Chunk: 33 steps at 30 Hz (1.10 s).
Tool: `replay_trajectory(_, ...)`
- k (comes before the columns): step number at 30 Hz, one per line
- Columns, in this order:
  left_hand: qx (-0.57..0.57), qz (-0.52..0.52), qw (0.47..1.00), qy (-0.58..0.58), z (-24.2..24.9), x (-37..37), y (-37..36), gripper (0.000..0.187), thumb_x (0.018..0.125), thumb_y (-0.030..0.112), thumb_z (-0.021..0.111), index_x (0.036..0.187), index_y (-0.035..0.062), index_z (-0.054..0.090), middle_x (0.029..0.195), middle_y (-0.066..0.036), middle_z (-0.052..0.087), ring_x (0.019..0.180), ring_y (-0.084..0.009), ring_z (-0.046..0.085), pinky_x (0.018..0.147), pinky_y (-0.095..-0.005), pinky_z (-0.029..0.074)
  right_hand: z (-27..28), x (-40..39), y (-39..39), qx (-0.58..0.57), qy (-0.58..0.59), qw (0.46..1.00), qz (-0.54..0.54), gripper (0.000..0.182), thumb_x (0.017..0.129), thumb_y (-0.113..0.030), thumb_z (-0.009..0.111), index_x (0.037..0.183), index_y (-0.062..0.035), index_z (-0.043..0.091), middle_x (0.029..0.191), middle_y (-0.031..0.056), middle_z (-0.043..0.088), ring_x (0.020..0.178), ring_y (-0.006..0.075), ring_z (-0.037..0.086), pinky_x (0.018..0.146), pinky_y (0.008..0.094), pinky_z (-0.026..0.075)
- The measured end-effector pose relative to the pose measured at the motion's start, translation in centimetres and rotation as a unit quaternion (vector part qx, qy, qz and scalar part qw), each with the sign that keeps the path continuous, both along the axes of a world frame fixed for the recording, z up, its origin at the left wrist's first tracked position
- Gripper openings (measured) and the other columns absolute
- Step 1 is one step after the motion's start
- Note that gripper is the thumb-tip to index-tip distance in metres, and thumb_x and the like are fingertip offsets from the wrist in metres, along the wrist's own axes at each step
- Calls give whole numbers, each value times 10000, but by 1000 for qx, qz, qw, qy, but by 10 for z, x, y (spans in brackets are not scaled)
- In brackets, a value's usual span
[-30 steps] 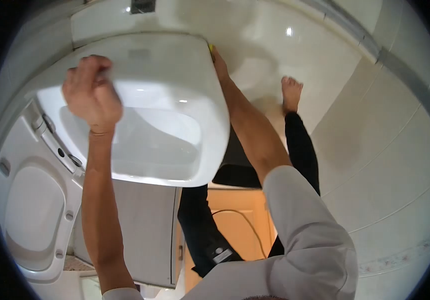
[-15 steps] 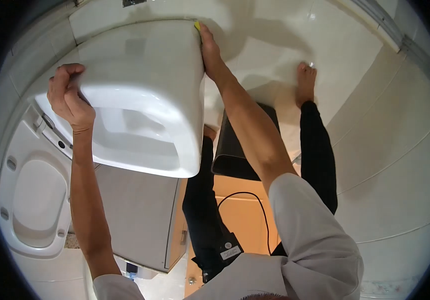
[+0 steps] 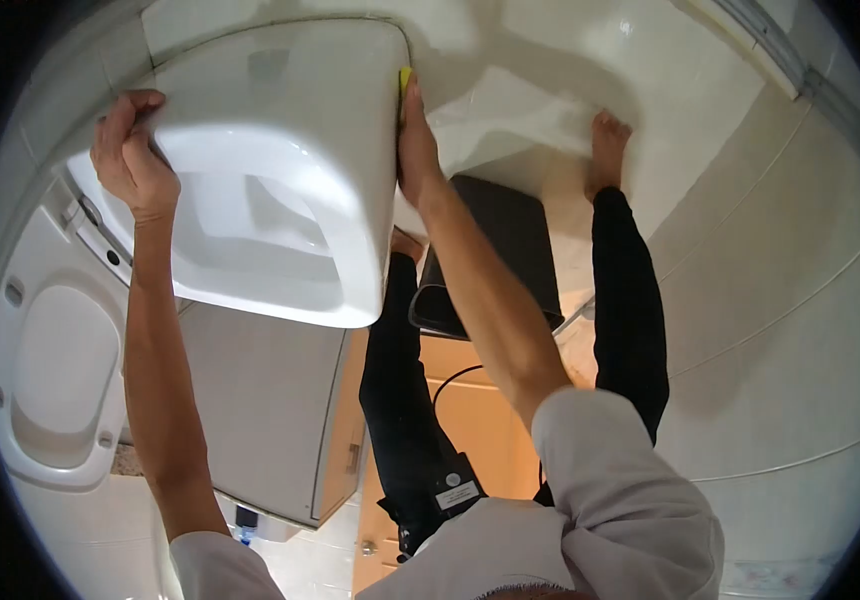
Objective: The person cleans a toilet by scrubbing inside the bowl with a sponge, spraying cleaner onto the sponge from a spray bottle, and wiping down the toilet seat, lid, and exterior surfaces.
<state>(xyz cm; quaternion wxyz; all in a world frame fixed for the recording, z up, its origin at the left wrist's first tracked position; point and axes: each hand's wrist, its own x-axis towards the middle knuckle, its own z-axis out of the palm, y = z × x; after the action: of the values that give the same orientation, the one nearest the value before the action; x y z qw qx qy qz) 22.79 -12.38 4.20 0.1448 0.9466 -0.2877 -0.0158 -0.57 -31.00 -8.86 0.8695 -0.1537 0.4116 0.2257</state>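
A white toilet bowl (image 3: 300, 90) fills the upper left, its hollow facing me. My left hand (image 3: 138, 155) has its fingers curled over the bowl's left rim. Against the bowl's right outer side lies my right hand (image 3: 417, 150), pressing a yellow sponge (image 3: 406, 77) to the ceramic. Only a thin yellow edge of that sponge shows past the fingertips; the palm and fingers hide the rest. Left of the bowl, the raised toilet seat (image 3: 5, 400) stands apart from both hands.
Beneath my right forearm is a dark bin (image 3: 495, 225). A grey-topped cabinet (image 3: 260, 400) sits below the bowl. My bare foot (image 3: 608, 150) rests on the pale floor at right, and a black cable (image 3: 450, 378) curves near my legs.
My right hand has slid with the sponge along the bowl's side, away from its far corner and toward me. The left hand keeps its place on the rim. The view has shifted slightly.
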Motion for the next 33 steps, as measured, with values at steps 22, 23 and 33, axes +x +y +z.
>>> replay_trajectory(22, -21, 87, 990, -111, -23, -55, -26, 329, 965, 170, 474, 1152, 4, 687, 1234, -218, 670, 1139, -421, 598, 1002, -516, 463, 118, -50, 10, -50, -96, 990, -86, 732, 1106, -628, 303, 1610, -100, 358, 1622, 71, 434, 1497, 213, 392, 1243, 383, 300)
replay_trajectory(23, -124, 60, 980, -144, -8, -93, -50, 316, 991, 152, 492, 1226, 13, 651, 1297, -226, 620, 1140, -430, 594, 1020, -515, 456, 108, -47, 0, 21, -40, 993, -111, 670, 1116, -581, 333, 1579, -101, 400, 1588, 69, 471, 1478, 211, 413, 1234, 401, 313)
replay_trajectory(33, -110, 428, 880, 173, 36, -485, -27, 478, 1040, 317, 623, 1381, -7, 534, 1367, -251, 550, 1325, -407, 474, 1136, -501, 368, 133, -77, -19, -152, -92, 984, 13, 408, 1068, -186, 517, 1414, 29, 514, 1348, 115, 569, 1250, 221, 545, 1178, 393, 404)
